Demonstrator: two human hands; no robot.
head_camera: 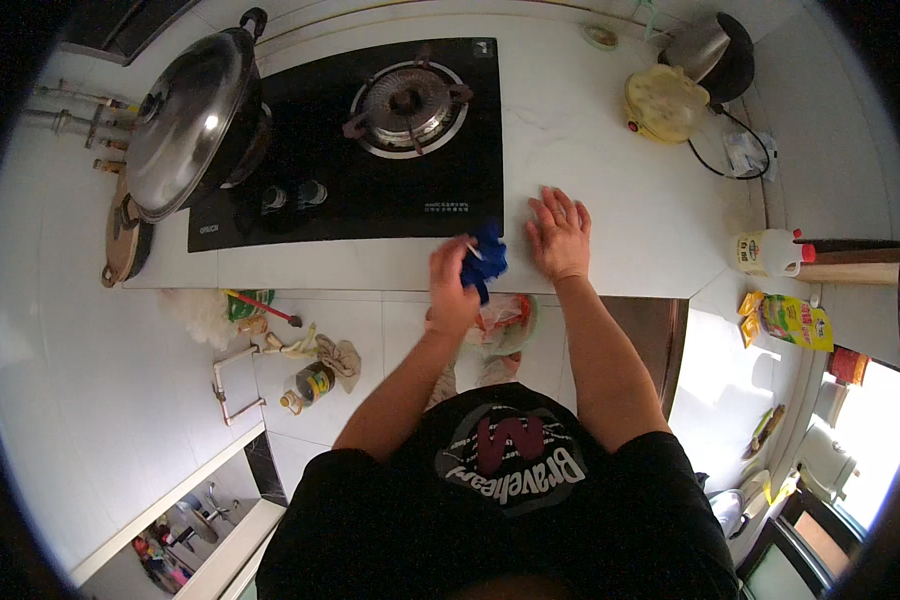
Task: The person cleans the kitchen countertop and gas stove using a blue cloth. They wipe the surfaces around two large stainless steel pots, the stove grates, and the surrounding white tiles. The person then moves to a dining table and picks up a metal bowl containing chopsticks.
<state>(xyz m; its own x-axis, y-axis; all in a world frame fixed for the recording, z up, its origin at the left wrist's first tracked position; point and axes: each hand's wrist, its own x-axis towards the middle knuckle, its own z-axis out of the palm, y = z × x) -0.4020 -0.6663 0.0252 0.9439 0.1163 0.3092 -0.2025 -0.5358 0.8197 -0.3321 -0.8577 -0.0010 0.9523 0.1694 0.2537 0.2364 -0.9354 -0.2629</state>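
Note:
My left hand (452, 289) grips a crumpled blue cloth (484, 259) at the front edge of the white countertop (360, 266). The cloth hangs partly over that edge, just below the near right corner of a black glass gas stove (300, 161). A small pale spot shows between my fingers and the cloth. Flat on the countertop to the right of the stove rests my right hand (561, 236), fingers spread and holding nothing. A bare burner (406, 105) sits on the stove's right side.
A large lidded wok (191, 124) covers the left burner. At the back right stand a yellow electric cooker (667, 105) with a cord and a kettle (712, 52). A white jug (769, 253) is at far right. Below, a lined bin (504, 322) and an oil bottle (309, 384) are on the floor.

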